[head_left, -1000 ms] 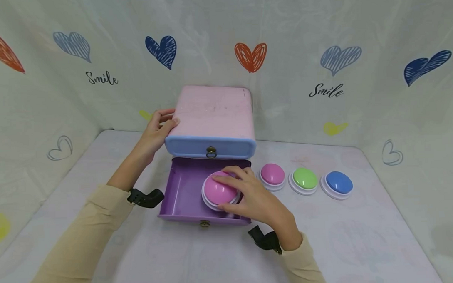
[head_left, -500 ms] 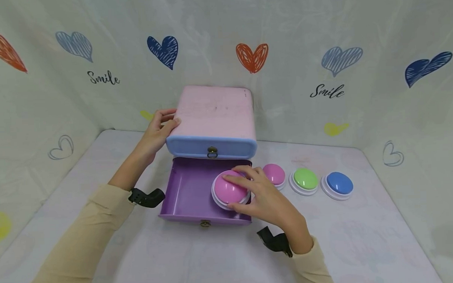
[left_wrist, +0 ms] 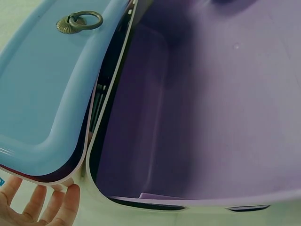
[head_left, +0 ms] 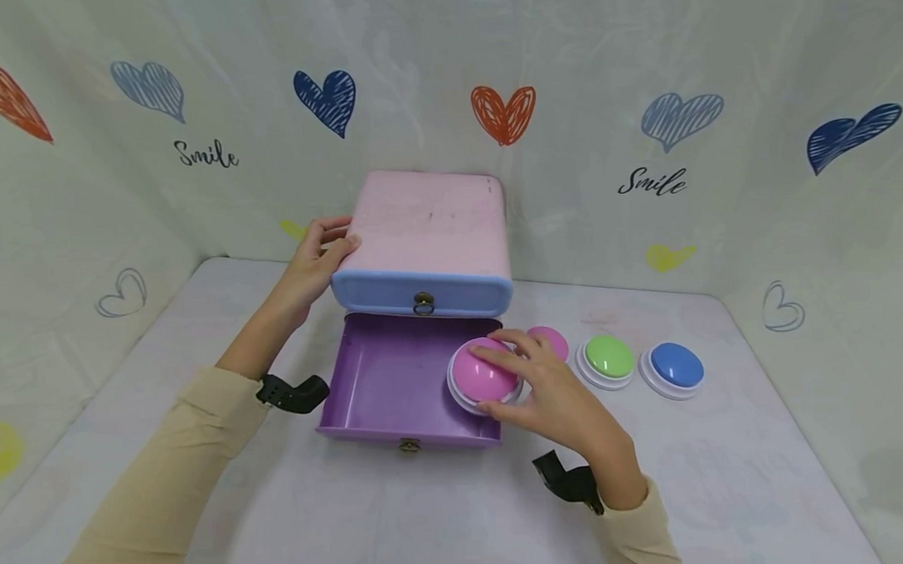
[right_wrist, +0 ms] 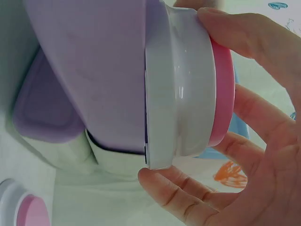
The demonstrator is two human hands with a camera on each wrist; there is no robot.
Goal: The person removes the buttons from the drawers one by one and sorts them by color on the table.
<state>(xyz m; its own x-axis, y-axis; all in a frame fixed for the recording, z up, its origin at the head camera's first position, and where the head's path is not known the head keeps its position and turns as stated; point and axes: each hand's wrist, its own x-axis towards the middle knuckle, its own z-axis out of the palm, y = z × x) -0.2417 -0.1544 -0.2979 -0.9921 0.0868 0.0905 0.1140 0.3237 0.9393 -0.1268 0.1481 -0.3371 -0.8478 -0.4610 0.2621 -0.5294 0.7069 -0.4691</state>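
My right hand (head_left: 556,394) grips a pink dome push button (head_left: 484,375) with a white base by its sides, thumb and fingers spread around it. The button is over the right wall of the pulled-out purple drawer (head_left: 387,367). In the right wrist view, the button's white base (right_wrist: 195,89) stands right at the drawer's rim. My left hand (head_left: 309,266) rests against the left side of the small pink-topped cabinet (head_left: 427,225), thumb at its top edge. Its fingertips (left_wrist: 70,202) show beside the corner of the blue upper drawer (left_wrist: 42,99) in the left wrist view.
A second pink button (head_left: 552,341), partly behind my right hand, sits right of the drawer. Beside it are a green button (head_left: 609,357) and a blue button (head_left: 676,364) in a row. A curtain (head_left: 413,34) printed with hearts hangs behind the white table (head_left: 340,518).
My right hand has carried the pink button rightward, from over the middle of the purple drawer to its right wall. My left hand stays at the cabinet's side.
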